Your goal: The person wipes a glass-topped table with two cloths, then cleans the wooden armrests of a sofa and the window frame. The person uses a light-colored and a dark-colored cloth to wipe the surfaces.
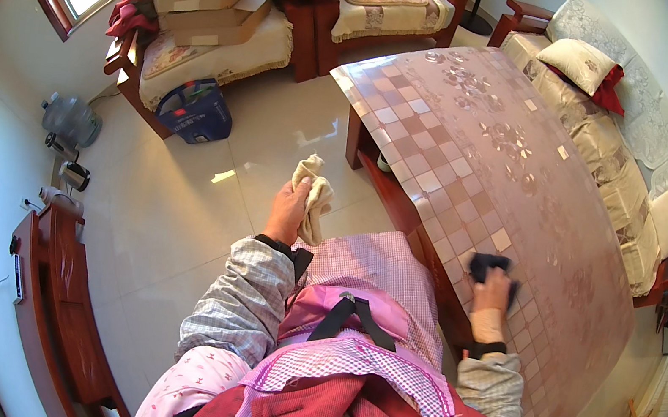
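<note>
My left hand (289,209) is closed round a crumpled cream cloth (314,197), held up over the floor in front of my apron. Part of the cloth hangs down past the wrist. On the near left part of the coffee table, my right hand (492,290) grips a dark cloth (489,269) against the top; cloth and fingers are a little blurred. The table top (524,193) wears a glossy pinkish-brown cover with a checkered border and flower patterns.
Beyond the table's right side runs a long sofa (575,106) with cushions. Cardboard boxes (214,0) sit on an armchair at the back left, a blue basket (196,110) on the floor before it. A red-brown cabinet (69,299) and a water bottle (71,120) line the left wall.
</note>
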`<action>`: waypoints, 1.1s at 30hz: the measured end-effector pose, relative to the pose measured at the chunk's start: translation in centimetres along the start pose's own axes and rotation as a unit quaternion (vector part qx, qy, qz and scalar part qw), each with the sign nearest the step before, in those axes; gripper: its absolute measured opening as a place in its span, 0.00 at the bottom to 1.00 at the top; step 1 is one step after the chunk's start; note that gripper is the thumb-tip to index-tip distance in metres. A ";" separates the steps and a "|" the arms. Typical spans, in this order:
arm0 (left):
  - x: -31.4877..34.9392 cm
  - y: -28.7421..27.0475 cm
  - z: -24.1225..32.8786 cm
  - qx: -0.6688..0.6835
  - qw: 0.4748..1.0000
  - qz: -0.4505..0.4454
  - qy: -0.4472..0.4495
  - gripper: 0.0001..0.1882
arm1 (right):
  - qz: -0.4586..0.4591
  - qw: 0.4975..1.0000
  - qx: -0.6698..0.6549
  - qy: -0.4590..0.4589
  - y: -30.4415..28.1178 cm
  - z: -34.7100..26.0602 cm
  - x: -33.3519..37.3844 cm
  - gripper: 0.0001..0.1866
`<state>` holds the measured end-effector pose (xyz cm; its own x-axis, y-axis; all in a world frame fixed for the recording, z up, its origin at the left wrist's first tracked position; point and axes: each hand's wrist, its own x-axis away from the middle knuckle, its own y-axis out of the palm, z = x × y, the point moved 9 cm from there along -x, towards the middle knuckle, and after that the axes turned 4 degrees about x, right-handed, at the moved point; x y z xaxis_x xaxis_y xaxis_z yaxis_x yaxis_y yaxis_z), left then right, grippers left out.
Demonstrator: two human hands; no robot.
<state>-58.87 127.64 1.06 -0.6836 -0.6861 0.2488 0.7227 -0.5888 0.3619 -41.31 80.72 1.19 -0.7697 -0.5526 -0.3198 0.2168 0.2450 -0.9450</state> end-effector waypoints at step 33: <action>-6.1 21.1 1.8 -0.361 0.860 -0.087 0.351 0.22 | -0.129 0.969 0.176 0.112 7.6 22.3 -8.8 0.20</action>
<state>-39.61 120.20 8.79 -0.7409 -0.5011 -0.4472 0.6640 -0.6463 -0.3760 -19.52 69.62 -4.69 -0.9278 -0.3635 -0.0843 0.1616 -0.1878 -0.9688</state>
